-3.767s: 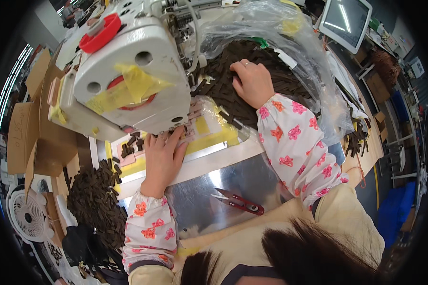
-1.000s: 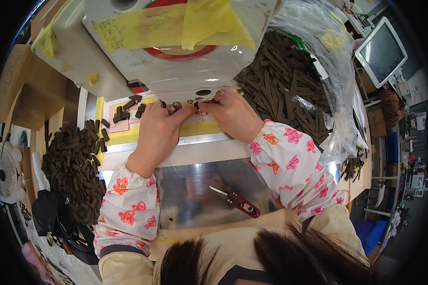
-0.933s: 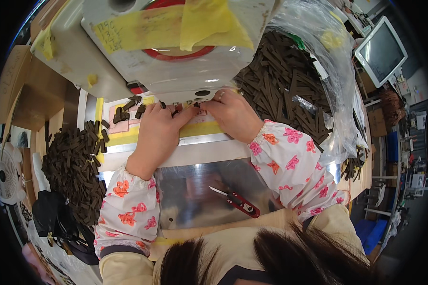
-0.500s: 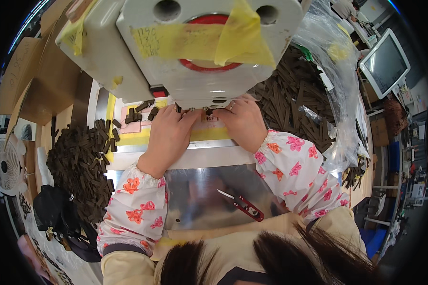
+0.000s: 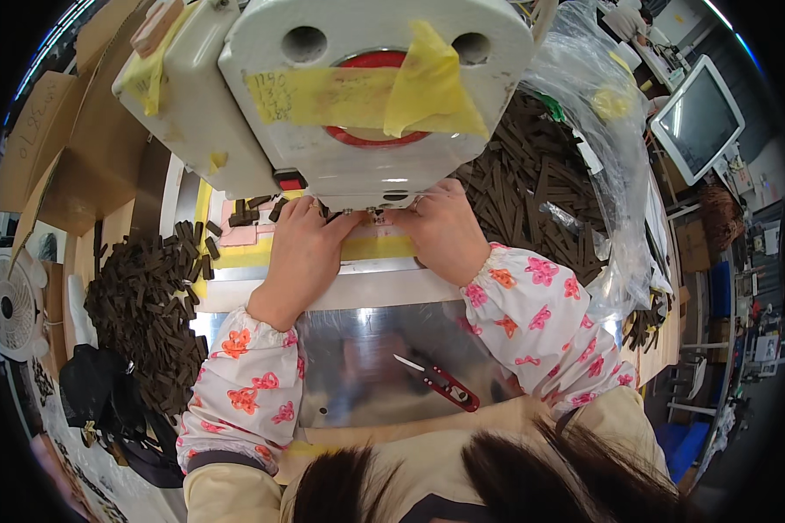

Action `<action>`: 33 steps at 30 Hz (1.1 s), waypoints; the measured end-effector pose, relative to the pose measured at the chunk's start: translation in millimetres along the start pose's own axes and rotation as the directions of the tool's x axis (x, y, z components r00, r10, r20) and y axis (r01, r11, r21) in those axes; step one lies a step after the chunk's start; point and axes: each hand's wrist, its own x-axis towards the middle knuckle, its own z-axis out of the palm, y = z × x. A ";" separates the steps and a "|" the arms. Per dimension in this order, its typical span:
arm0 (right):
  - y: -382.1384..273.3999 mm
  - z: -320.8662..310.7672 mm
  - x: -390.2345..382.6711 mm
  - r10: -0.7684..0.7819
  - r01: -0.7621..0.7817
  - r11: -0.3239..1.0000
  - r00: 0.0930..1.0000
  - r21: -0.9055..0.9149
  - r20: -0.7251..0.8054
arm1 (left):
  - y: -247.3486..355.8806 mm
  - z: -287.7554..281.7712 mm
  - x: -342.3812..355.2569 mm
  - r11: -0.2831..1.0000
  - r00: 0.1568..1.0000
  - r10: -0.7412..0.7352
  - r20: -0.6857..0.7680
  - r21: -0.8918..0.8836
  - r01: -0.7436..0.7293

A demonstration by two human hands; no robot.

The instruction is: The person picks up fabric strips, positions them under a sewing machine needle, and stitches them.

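My left hand (image 5: 305, 253) and my right hand (image 5: 440, 235) meet under the head of a white sewing machine (image 5: 375, 174), thumbs toward each other. Both have curled fingers at the presser area; what they grip is hidden by fingers and machine. Beneath them is a bed plate with yellow tape (image 5: 371, 248) and pink patches (image 5: 240, 234). Several small dark cut pieces (image 5: 257, 209) lie left of my fingers. Red-handled thread snips (image 5: 445, 388) lie on the metal plate (image 5: 349, 366) between my forearms.
A heap of short dark pieces (image 5: 139, 305) is at left, beside cardboard boxes (image 5: 70, 148), a white fan (image 5: 13, 305) and a black bag (image 5: 96, 410). Longer strips (image 5: 532, 192) fill a clear plastic bag (image 5: 610, 244) at right. Farther right are a screen (image 5: 698, 118) and another person (image 5: 624, 22).
Since the earliest frame my right hand has left the strip pile to join my left hand under the machine. Over the last second the hands have barely moved; the view has shifted slightly.
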 end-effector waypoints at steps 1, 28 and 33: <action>-0.9 -0.7 -0.1 -0.002 0.002 1.000 1.000 0.003 0.000 | -0.3 -0.8 -1.5 1.000 1.000 -0.005 0.020 0.012 0.005; 5.9 0.8 2.6 -0.014 0.019 0.998 0.996 -0.054 0.083 | -3.1 3.9 1.3 1.000 1.000 -0.018 0.020 -0.007 0.019; 2.1 0.7 1.7 0.010 -0.009 1.000 1.000 -0.028 0.030 | -2.2 -3.1 3.0 0.998 0.996 -0.057 0.061 -0.024 0.059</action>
